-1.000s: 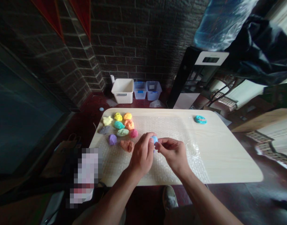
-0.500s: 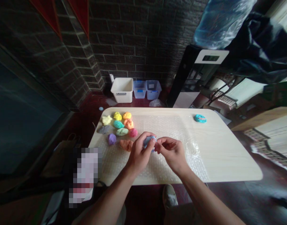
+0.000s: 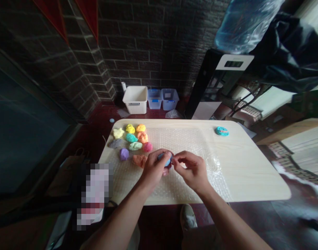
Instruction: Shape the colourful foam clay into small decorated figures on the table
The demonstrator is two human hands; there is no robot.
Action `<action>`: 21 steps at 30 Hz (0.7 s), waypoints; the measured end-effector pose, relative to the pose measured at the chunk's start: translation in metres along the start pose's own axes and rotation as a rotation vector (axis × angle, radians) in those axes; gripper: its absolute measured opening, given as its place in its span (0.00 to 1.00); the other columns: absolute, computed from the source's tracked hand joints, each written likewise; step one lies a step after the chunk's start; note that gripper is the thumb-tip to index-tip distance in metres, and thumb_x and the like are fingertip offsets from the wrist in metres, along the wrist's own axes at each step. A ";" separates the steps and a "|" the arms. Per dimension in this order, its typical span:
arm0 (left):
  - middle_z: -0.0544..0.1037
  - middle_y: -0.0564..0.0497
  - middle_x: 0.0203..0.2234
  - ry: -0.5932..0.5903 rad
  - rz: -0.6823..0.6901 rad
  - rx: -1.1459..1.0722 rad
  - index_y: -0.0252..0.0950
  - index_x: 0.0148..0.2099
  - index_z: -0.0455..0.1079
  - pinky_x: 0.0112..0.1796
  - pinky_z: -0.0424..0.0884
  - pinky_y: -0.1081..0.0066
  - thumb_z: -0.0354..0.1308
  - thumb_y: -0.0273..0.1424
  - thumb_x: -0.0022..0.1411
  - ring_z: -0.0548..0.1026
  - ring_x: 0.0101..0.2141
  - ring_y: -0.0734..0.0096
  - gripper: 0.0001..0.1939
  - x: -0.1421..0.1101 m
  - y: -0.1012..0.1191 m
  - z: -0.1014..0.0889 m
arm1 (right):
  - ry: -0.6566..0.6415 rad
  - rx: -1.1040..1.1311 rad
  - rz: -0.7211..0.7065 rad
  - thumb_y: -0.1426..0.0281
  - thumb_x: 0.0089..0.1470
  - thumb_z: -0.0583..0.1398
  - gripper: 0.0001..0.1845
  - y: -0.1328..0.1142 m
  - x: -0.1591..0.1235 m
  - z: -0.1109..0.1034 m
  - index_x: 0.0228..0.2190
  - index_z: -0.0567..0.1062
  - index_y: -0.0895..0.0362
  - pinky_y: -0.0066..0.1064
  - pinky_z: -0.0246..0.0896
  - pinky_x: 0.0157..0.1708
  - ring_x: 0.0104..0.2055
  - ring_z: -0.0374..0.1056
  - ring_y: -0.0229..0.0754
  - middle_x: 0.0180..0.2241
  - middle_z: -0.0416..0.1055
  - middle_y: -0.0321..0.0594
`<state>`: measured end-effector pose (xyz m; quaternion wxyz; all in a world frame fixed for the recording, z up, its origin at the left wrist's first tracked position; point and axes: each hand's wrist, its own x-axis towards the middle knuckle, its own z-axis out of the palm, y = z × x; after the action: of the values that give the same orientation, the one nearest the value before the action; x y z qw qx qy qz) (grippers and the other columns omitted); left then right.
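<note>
My left hand (image 3: 155,166) is closed around a light-blue lump of modelling clay (image 3: 168,161), its thumb pressed on top. At the lump's right edge, my right hand (image 3: 191,170) pinches thumb and forefinger together; whatever lies between those fingertips is too small to make out. Both hands are above the bubble wrap (image 3: 174,139) on the table. Just left of my left hand lies a brown-orange clay lump (image 3: 139,160), partly covered by it. Beyond are a purple lump (image 3: 124,154), a pink lump (image 3: 147,147) and a pale green lump (image 3: 135,146).
Several more clay lumps, including a grey one (image 3: 115,143) and a teal one (image 3: 131,138), sit at the table's (image 3: 257,166) far left. A turquoise clay piece with a pinkish stripe (image 3: 222,131) lies far right. Behind stand a white bin (image 3: 135,108), blue-tinted boxes (image 3: 170,104) and a water dispenser (image 3: 207,107).
My left hand has turned the blue clay slightly, and its fingertips now show underneath. My right fingertips have shifted a little at the clay's edge. The lumps on the table stay put.
</note>
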<state>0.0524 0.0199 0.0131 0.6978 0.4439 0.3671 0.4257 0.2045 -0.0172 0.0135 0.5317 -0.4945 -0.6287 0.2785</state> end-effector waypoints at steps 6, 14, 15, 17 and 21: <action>0.69 0.55 0.22 -0.016 -0.106 -0.090 0.33 0.32 0.72 0.18 0.52 0.79 0.62 0.39 0.63 0.57 0.17 0.84 0.14 -0.002 0.005 -0.001 | -0.046 -0.193 -0.219 0.73 0.60 0.64 0.03 -0.007 0.004 -0.004 0.36 0.79 0.54 0.33 0.71 0.33 0.31 0.75 0.42 0.31 0.80 0.40; 0.67 0.57 0.20 0.004 -0.063 -0.038 0.34 0.31 0.69 0.17 0.52 0.79 0.61 0.40 0.64 0.58 0.16 0.84 0.15 0.000 0.001 -0.006 | -0.112 -0.264 -0.307 0.74 0.65 0.60 0.12 -0.008 0.004 -0.006 0.45 0.81 0.53 0.35 0.75 0.35 0.37 0.77 0.44 0.36 0.80 0.44; 0.67 0.57 0.20 0.004 -0.068 -0.040 0.34 0.31 0.69 0.17 0.52 0.79 0.61 0.41 0.64 0.57 0.16 0.84 0.15 0.000 0.001 -0.006 | -0.114 -0.289 -0.328 0.74 0.66 0.59 0.12 -0.008 0.004 -0.006 0.46 0.81 0.53 0.35 0.75 0.36 0.37 0.77 0.44 0.36 0.80 0.44; 0.68 0.57 0.19 0.005 -0.078 -0.043 0.34 0.30 0.69 0.17 0.52 0.79 0.61 0.40 0.64 0.57 0.15 0.84 0.16 0.000 0.002 -0.006 | -0.115 -0.347 -0.349 0.74 0.67 0.58 0.12 -0.008 0.004 -0.005 0.46 0.81 0.53 0.35 0.75 0.36 0.37 0.77 0.45 0.36 0.80 0.44; 0.67 0.57 0.19 0.032 -0.086 -0.038 0.35 0.27 0.66 0.17 0.51 0.78 0.60 0.38 0.63 0.57 0.15 0.83 0.16 0.001 0.003 -0.006 | -0.125 -0.432 -0.291 0.73 0.69 0.56 0.10 -0.006 0.004 0.000 0.43 0.78 0.55 0.35 0.73 0.35 0.36 0.75 0.45 0.36 0.77 0.45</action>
<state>0.0470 0.0231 0.0135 0.7178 0.4076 0.3887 0.4094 0.2030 -0.0154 0.0209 0.4085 -0.4827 -0.7696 0.0887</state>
